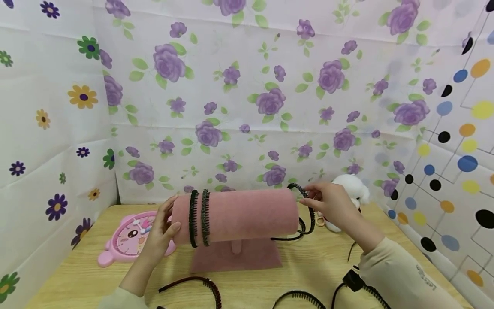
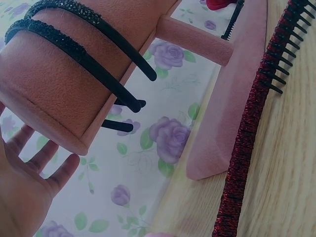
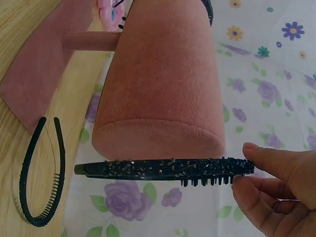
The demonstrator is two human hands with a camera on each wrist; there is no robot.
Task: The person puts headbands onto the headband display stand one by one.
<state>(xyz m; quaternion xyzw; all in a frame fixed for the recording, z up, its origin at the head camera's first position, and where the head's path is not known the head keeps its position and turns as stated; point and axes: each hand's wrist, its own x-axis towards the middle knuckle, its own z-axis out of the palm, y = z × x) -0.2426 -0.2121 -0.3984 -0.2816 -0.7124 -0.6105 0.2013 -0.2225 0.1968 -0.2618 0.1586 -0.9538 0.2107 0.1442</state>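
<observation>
A pink padded roll on a stand (image 1: 247, 214) lies sideways in the head view. Two black glittery toothed headbands, one all black (image 1: 193, 219) and one greyer (image 1: 205, 216), sit around its left part. My left hand (image 1: 156, 234) rests on the roll's left end, thumb at the front; in the left wrist view its fingers (image 2: 63, 173) are spread and fairly straight against the end. With thumb and fingertips, my right hand (image 1: 328, 199) pinches a black sparkly headband (image 3: 148, 169) at its toothed curve, held across the roll's right end, its tips towards the stand side.
A dark red headband (image 1: 216, 292), a black toothed one (image 1: 302, 295) and one with a black bow (image 1: 353, 281) lie at the front. Another black headband (image 3: 24, 182) lies near the stand. A pink clock (image 1: 129, 240) and a white plush toy (image 1: 351, 186) flank the roll.
</observation>
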